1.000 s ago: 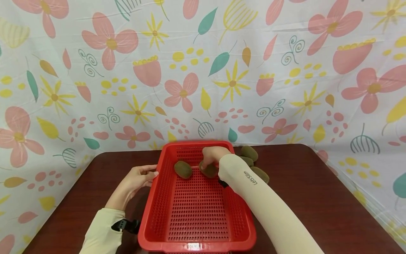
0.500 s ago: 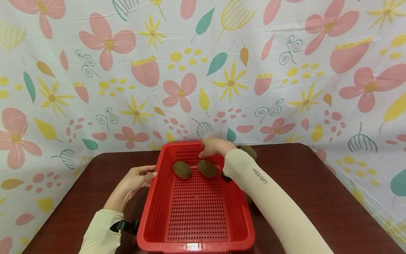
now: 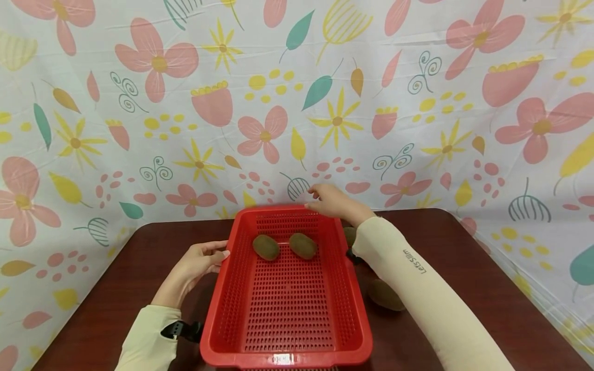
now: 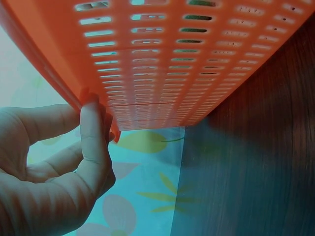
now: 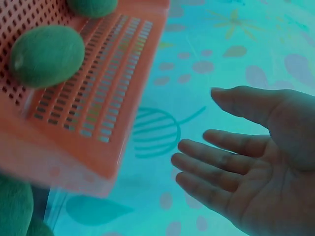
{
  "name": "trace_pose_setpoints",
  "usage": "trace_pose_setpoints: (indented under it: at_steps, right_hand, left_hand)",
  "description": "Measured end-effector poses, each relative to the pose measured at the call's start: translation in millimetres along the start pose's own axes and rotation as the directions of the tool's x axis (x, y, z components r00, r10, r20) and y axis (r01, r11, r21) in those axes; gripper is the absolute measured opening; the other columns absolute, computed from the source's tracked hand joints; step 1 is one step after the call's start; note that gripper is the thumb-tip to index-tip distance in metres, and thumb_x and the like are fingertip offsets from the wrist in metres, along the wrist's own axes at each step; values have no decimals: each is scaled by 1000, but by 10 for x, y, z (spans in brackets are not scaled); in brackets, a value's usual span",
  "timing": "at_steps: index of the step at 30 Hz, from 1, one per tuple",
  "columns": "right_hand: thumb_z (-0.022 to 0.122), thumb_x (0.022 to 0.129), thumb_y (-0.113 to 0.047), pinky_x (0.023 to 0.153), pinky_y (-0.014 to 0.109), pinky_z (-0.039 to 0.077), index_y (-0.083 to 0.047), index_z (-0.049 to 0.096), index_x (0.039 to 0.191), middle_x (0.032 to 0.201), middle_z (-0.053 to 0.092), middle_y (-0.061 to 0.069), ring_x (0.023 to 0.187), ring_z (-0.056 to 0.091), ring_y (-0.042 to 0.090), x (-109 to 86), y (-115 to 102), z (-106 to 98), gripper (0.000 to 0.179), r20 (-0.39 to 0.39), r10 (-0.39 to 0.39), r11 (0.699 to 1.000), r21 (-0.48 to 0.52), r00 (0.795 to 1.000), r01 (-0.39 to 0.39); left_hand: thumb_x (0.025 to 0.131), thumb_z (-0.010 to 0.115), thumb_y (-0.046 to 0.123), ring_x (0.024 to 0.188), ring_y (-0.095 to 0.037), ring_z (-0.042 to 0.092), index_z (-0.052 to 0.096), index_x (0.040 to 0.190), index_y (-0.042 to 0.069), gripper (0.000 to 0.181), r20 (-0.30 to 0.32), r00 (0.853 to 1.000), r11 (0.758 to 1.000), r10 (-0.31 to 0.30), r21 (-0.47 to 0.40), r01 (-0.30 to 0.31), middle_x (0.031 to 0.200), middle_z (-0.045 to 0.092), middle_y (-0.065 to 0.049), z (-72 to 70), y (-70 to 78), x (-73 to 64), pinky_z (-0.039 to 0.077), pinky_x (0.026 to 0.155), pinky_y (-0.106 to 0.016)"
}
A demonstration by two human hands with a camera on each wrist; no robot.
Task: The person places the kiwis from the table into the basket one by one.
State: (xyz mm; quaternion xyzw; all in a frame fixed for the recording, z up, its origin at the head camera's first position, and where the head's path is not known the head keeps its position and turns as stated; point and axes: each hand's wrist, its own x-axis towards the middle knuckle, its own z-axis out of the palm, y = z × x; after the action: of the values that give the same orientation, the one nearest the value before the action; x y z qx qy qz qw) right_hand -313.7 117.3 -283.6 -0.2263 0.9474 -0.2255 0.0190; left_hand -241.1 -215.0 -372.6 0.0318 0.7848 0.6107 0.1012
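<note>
A red plastic basket (image 3: 286,359) with slotted walls stands on the table. Two brown, fuzzy kiwis (image 3: 303,246) lie side by side on its floor, toward the back. My left hand (image 3: 198,264) grips the left rim, its fingers bent at the edge in the left wrist view. Over the back right corner, my right hand (image 3: 335,202) holds nothing; the right wrist view shows its fingers (image 5: 211,160) spread and loosely extended, apart from the basket. Outside the right wall, another kiwi (image 3: 386,296) lies partly behind the forearm, and one more (image 3: 350,236) shows near the right wrist.
The dark brown wooden table (image 3: 445,268) carries the basket near its middle. Right behind its back edge hangs a white cloth (image 3: 297,103) printed with flowers and leaves. The right sleeve (image 3: 413,268) crosses over the table's right side.
My right hand has let go of the right-hand kiwi in the basket, then risen out to the back right, its fingers straightening. The left hand stays on the rim.
</note>
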Motion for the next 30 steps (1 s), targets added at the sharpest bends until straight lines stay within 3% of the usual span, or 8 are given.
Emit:
trace_pose_setpoints:
  at_steps: [11, 20, 30]
  right_hand:
    - [59, 95, -16, 98, 51, 44, 12, 48, 132, 125, 56, 29, 116, 53, 41, -262, 348, -127, 48, -147, 15, 998, 55, 989, -7]
    - [60, 94, -13, 98, 54, 42, 14, 46, 132, 127, 53, 32, 115, 52, 46, -490, 695, -149, 48, -155, -10, 994, 108, 988, 27]
    - [62, 94, -19, 95, 55, 44, 18, 48, 128, 122, 55, 34, 113, 54, 47, -710, 1105, -8, 52, -96, 46, 994, 107, 994, -36]
  left_hand:
    - [96, 58, 11, 83, -20, 67, 47, 139, -5, 46, 4, 1000, 1000, 0, -8, 0, 104, 66, -14, -7, -7, 4, 56, 78, -35]
    - [96, 59, 13, 85, -22, 68, 47, 139, -4, 47, -8, 1000, 1000, -2, 1, 2, 112, 65, -17, 2, 0, -14, 56, 80, -38]
    - [96, 60, 14, 86, -23, 67, 48, 139, -3, 48, -15, 1000, 1000, -12, 1, 12, 111, 64, -17, 14, 7, -20, 55, 82, -40]
